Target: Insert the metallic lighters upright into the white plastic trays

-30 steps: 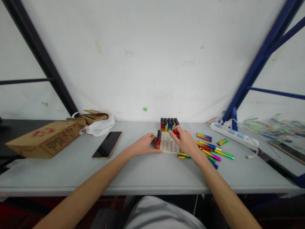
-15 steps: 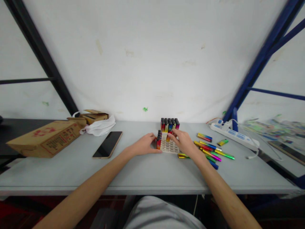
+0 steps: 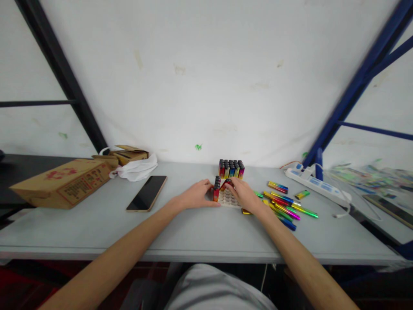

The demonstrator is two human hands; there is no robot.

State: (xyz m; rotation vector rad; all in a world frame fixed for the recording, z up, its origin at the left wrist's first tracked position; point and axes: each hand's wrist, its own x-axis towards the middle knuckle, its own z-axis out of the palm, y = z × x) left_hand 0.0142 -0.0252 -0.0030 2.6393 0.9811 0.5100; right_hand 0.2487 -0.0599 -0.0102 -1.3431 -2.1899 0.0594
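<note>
A white tray with rows of round holes (image 3: 229,200) lies on the table in front of me. Along its left side stands a row of upright lighters (image 3: 216,193) with black tops and red-orange bodies. My left hand (image 3: 195,196) curves round that side, thumb at the front corner and fingers by the row, steadying the tray. Between the fingertips of my right hand (image 3: 245,194) is a red lighter (image 3: 226,184), tilted above the holes next to the row. My fingers partly hide it. Behind the tray, a block of upright multicoloured lighters (image 3: 231,168) stands packed together.
Shiny coloured lighters (image 3: 284,204) lie in a loose pile on the right, near a white power strip (image 3: 318,185) with cables. On the left are a phone (image 3: 146,193), a cardboard box (image 3: 64,183) and a white plastic bag (image 3: 137,168). A wall stands behind.
My right hand has shifted slightly left, bringing the red lighter closer to the row at the tray's left side. My left hand stays in place. The camera view has tilted a little.
</note>
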